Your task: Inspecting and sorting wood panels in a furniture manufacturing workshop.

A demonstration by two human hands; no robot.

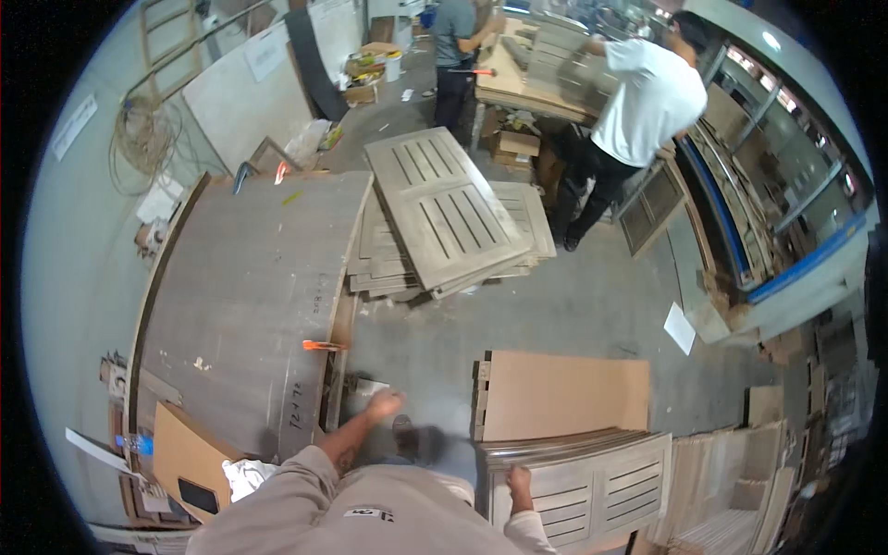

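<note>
the right hand (519, 478) was curled at the far edge of a slatted panel (629, 490), toward its left end, though i could not tell whether the fingers had closed around that edge. the left hand (386, 403) was apart from it, above the floor (425, 333) and just right of a large dark-topped table (236, 287); its fingers looked partly bent (too blurred to tell how wide).

the panel was at the near right, with a plain tan board (567, 393) just beyond it. an orange clamp (322, 346) sat on the table's right edge. farther off, more slatted panels (449, 208) lay in a skewed stack, and a person in a white shirt (650, 97) stood at a far workbench (527, 92).
</note>
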